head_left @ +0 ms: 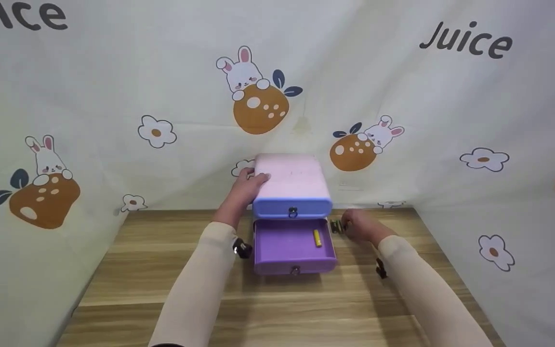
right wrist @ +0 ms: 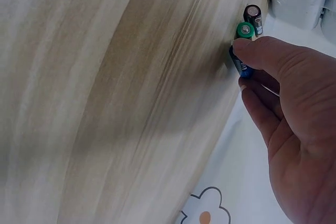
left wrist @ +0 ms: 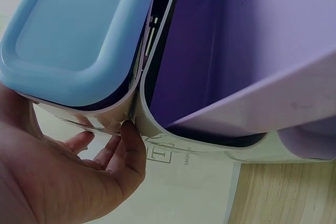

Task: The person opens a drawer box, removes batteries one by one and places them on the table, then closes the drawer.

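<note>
A small pink-topped drawer box (head_left: 291,176) stands against the back cloth. Its upper blue drawer (head_left: 277,207) is closed, while the lower purple drawer (head_left: 287,241) is pulled out with a yellow battery (head_left: 317,238) inside. My left hand (head_left: 247,187) grips the box's left side, thumb on the top; bent fingers touch the side in the left wrist view. Right of the box, my right hand (right wrist: 304,87) pinches a green-topped battery (right wrist: 244,30) between thumb and fingers. A blue battery end (right wrist: 242,69) shows just below the thumb. Beside them is a dark battery (right wrist: 253,17).
The wooden table (head_left: 171,289) extends in front of the box. A white cloth (head_left: 186,168) printed with rabbits and flowers hangs behind and along both sides. Each drawer has a small ring pull (head_left: 295,271) on its front.
</note>
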